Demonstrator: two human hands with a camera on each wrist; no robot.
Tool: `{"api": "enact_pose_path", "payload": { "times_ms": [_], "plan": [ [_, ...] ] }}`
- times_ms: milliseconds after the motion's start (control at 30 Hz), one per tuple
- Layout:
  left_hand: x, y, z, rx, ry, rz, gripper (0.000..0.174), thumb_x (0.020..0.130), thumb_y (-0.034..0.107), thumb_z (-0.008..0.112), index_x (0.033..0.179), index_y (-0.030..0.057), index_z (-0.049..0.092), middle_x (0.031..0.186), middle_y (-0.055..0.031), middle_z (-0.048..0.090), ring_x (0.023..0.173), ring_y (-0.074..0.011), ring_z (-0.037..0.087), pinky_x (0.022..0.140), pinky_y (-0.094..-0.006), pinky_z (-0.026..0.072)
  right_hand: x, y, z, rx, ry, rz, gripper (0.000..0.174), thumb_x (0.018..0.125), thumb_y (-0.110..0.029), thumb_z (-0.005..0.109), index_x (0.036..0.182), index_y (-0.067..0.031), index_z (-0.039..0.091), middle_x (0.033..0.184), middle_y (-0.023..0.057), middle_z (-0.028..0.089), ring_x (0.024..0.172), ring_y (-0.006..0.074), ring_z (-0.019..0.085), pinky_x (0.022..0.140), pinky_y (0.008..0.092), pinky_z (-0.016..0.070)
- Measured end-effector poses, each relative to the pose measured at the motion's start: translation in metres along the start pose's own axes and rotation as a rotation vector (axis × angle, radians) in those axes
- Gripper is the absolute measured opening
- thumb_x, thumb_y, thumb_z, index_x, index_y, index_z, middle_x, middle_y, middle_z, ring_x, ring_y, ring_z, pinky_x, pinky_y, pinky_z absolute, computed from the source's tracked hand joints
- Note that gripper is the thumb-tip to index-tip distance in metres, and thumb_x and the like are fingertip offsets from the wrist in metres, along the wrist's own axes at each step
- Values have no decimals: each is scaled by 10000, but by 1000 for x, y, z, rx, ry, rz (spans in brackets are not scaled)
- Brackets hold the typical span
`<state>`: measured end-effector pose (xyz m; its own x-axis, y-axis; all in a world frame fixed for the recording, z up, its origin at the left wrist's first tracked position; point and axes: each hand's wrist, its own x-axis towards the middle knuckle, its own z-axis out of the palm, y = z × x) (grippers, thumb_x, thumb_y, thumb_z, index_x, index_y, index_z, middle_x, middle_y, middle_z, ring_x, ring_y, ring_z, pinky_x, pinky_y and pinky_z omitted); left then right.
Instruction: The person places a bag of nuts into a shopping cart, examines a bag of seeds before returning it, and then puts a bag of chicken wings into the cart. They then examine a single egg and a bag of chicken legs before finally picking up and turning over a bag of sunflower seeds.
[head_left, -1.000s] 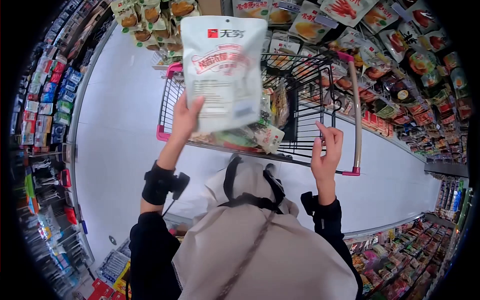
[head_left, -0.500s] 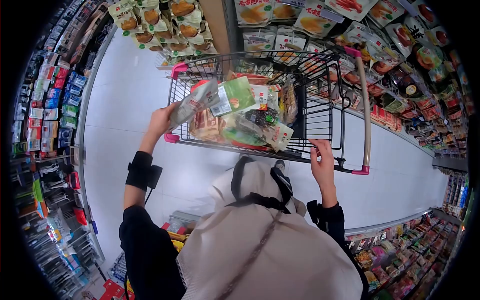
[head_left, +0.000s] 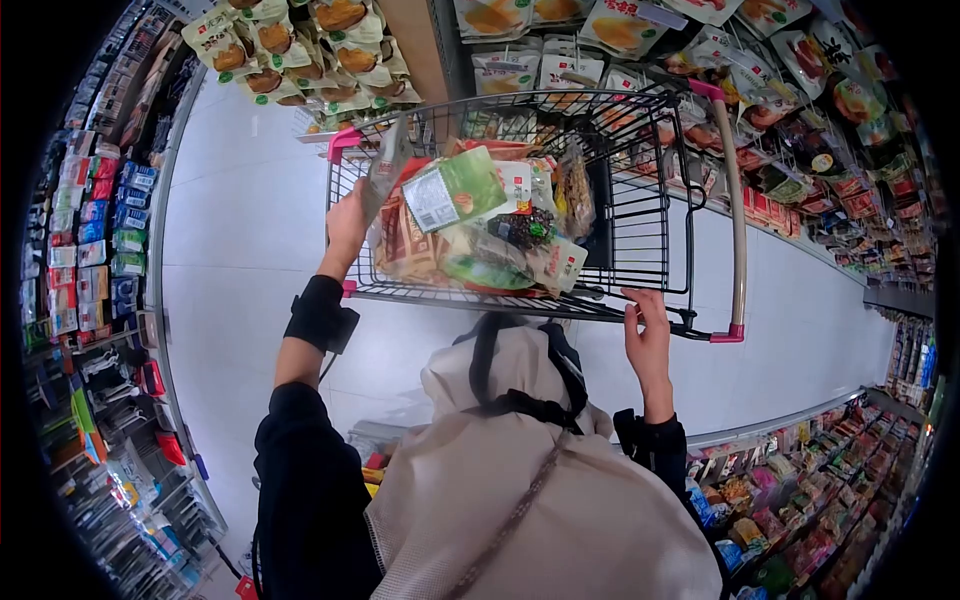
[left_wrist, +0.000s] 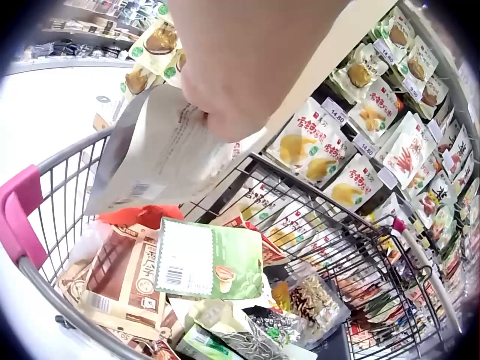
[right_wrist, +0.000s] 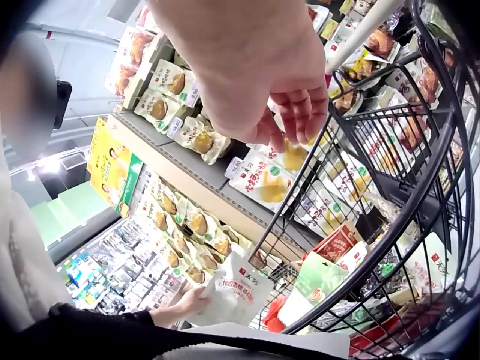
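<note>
Looks like placing: left hand (head_left: 347, 228) pinching a pouch (head_left: 388, 162) at the cart's (head_left: 733, 200) ten o'clock, right hand (head_left: 650, 345) loosely bent near five, the next move wanting a low, gentle release onto the packs (head_left: 470, 182).

A white pouch (head_left: 389, 160) with red print tilts over one end of the cart (head_left: 735, 220).
</note>
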<state>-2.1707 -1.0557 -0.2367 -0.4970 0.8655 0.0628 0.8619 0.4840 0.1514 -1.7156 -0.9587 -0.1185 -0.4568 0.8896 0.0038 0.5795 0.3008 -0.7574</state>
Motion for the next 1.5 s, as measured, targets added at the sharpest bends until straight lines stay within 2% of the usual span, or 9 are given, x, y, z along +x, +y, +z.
{"api": "enact_pose_path", "payload": {
  "times_ms": [233,367,467,533,833,933,1067,1233,1500],
  "plan": [
    [4,-12,48,134,-168,-231,347,791,99,456,1138,101,450,715,-120,612,659,-307,604,547,-405,469,4,-3,12,18,7,-19,223,788,40,488,986,-30,563,900,90,488,635,173,519,594,246,431],
    [4,-11,90,81,-250,-161,297,815,74,415,1110,82,448,703,-126,608,669,-318,603,555,-417,468,4,-3,20,10,-9,8,226,785,41,493,985,-35,562,893,99,490,631,185,512,601,259,426],
    [1,-8,125,13,-276,-59,283,853,99,353,1121,55,433,896,-201,593,795,-358,589,663,-425,473,5,-6,22,-5,-34,22,226,783,43,495,987,-31,560,890,102,490,637,189,509,608,261,424],
    [-6,11,126,-14,-501,-204,301,864,101,310,1139,52,420,998,-246,558,864,-375,575,721,-432,463,6,-8,23,-9,-47,19,225,783,44,496,987,-27,560,890,102,490,642,189,508,610,260,423],
    [-13,1,156,-39,-786,-164,451,794,318,493,1128,23,423,1019,-203,574,952,-336,560,801,-393,444,4,-6,24,-29,-70,52,266,776,48,493,1028,-24,538,897,107,489,676,195,519,634,265,436],
    [-9,-11,156,-92,-750,-99,529,760,327,544,1166,17,409,1002,-225,574,928,-353,562,804,-408,446,4,-4,23,-15,-68,88,300,780,46,481,1070,-26,511,909,109,492,698,197,523,651,268,446],
    [0,10,79,-185,-372,-309,469,783,300,542,1155,34,435,1009,-199,574,908,-340,564,767,-408,454,7,7,27,-23,-55,116,350,784,46,469,1125,-32,469,927,114,491,713,193,526,677,270,458],
    [-53,1,27,-255,58,-181,434,835,280,497,1179,26,426,1006,-182,569,890,-333,554,707,-408,457,9,52,39,-311,-260,-119,394,766,-86,570,1148,-76,474,1108,102,500,1033,285,453,843,368,404],
    [-147,1,56,-484,-165,-92,243,818,230,538,987,59,575,902,-106,599,854,-282,539,742,-387,416,-1,85,46,-472,-423,-253,334,809,-297,534,1096,-127,540,1039,26,545,988,216,482,841,349,378]
  ]
}}
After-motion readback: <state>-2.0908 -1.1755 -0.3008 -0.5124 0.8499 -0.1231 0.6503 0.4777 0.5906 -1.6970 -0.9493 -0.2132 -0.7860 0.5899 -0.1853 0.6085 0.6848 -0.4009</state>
